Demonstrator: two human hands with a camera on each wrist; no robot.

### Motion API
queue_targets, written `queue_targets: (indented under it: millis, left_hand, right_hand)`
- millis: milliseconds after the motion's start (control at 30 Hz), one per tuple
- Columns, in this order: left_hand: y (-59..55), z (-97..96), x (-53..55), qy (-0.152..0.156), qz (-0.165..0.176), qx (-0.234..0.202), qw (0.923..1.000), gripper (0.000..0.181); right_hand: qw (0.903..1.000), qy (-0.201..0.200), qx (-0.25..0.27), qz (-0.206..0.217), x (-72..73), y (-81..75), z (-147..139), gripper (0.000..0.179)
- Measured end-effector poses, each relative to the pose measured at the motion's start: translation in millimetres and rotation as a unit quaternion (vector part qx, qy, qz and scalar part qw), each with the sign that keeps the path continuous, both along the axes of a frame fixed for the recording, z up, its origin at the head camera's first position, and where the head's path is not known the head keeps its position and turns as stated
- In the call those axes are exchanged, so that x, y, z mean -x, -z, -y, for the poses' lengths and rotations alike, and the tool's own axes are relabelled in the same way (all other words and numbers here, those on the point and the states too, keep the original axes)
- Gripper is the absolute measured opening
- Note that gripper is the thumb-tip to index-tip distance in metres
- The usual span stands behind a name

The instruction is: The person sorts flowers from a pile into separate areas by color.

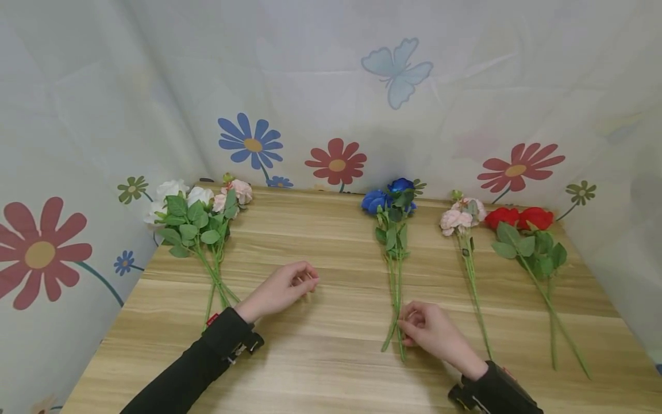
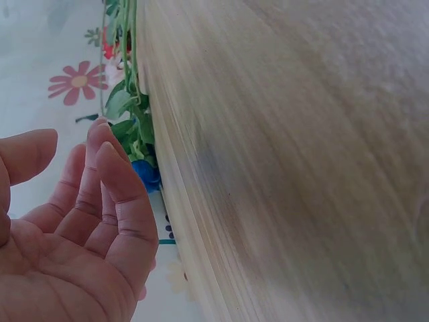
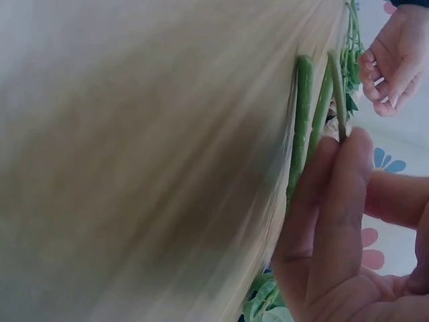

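Observation:
Blue roses [image 1: 389,198] lie on the wooden table, blooms toward the back, their green stems [image 1: 397,282] crossing near the front. At the lower part of these stems, my right hand [image 1: 431,328] pinches one between thumb and curled fingers. In the right wrist view the fingertips meet a thin stem [image 3: 338,94]; the exact contact is partly hidden behind them. My left hand [image 1: 281,290] hovers over the table, left of the blue roses, with fingers loosely bent and holding nothing. Its palm and bent fingers show in the left wrist view.
White roses [image 1: 199,195] and pink flowers [image 1: 240,191] lie at the left, stems crossing near my left wrist. Right of the blue roses are more pink flowers [image 1: 457,218] and red roses [image 1: 535,218]. A printed curtain [image 1: 310,75] stands behind the table [image 1: 331,356].

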State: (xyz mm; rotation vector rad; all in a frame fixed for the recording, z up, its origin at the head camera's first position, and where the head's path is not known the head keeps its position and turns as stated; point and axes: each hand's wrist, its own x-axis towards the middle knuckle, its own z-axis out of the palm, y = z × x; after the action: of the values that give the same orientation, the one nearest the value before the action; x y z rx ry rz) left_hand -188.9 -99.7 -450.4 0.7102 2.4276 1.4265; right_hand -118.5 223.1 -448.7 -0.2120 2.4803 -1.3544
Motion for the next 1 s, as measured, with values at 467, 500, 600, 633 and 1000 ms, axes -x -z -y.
queue_targets:
  millis: [467, 500, 600, 633, 1000]
  left_hand:
    - [3.7, 0.8, 0.9, 0.000, -0.001, 0.009, 1.0000, 0.023]
    - [3.6, 1.1, 0.7, 0.000, -0.001, 0.009, 1.0000, 0.023]
    - [3.1, 2.1, 0.5, 0.002, -0.006, 0.010, 0.9999, 0.023]
    - [2.8, 2.7, 0.4, 0.002, -0.007, 0.011, 0.9999, 0.023]
    - [-12.8, 13.1, -5.0, -0.023, -0.048, 0.056, 0.9970, 0.020]
  right_hand:
    - [0.9992, -0.007, -0.034, 0.017, 5.2, 1.2, 2, 0.014]
    - [0.9992, -0.007, -0.036, 0.017, 5.1, 1.0, 2, 0.014]
    - [0.9989, -0.006, -0.042, 0.017, 4.4, -0.2, 1, 0.016]
    - [0.9989, -0.006, -0.043, 0.017, 4.0, -0.9, 0, 0.016]
    - [0.9940, 0.017, -0.091, -0.058, 6.4, -24.0, -4, 0.015]
